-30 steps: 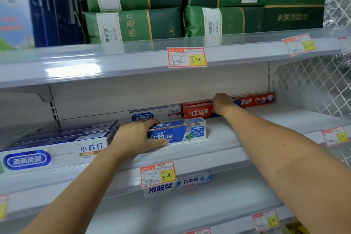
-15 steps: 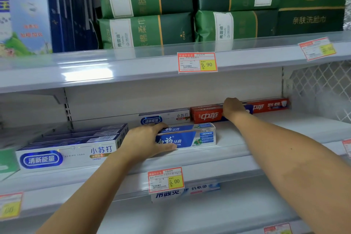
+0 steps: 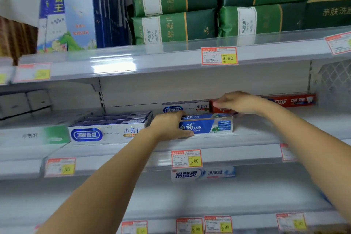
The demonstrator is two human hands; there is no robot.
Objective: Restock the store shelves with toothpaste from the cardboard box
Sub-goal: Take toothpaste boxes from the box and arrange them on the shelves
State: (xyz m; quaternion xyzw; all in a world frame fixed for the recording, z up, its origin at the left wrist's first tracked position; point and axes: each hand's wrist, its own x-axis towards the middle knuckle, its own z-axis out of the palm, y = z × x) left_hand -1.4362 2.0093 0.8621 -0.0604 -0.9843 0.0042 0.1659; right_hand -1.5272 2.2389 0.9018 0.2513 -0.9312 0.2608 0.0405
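Right hand [image 3: 241,103] slid left over red box [image 3: 216,108], grip unclear; left hand [image 3: 169,126] clasps blue box [image 3: 209,126]

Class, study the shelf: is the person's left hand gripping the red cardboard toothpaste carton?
No, the left hand grips the blue-and-white cardboard toothpaste carton; the right hand touches the red cardboard carton.

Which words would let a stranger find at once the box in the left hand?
Find the shelf below the green packs, with a 5.00 price tag on its edge. Just above that tag lies a blue and white box, gripped by the left hand. Its neighbours: white boxes to its left, a red box behind.
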